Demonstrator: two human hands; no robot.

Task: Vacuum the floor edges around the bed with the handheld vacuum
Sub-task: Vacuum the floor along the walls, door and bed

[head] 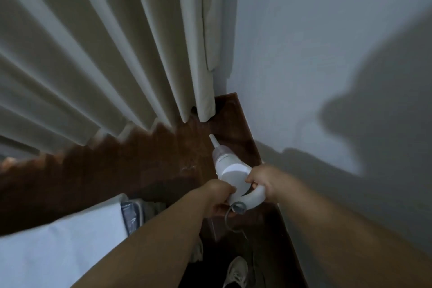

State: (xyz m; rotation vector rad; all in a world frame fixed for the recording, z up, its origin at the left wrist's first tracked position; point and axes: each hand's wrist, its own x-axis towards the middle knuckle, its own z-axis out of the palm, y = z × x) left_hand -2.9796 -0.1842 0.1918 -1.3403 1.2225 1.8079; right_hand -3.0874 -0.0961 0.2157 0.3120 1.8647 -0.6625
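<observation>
A white handheld vacuum (230,170) points its thin nozzle (213,140) down at the dark wooden floor (145,166), near the corner where the curtain meets the wall. My right hand (263,179) grips the vacuum's curved white handle. My left hand (219,196) holds the rear of the body and pinches a grey cord loop (236,208) hanging from it. The bed (60,243), covered in a white sheet, shows its corner at the lower left.
Cream pleated curtains (105,53) hang to the floor across the left and top. A pale wall (327,65) runs along the right, leaving a narrow strip of floor. My shoe (237,271) stands on the floor at the bottom centre.
</observation>
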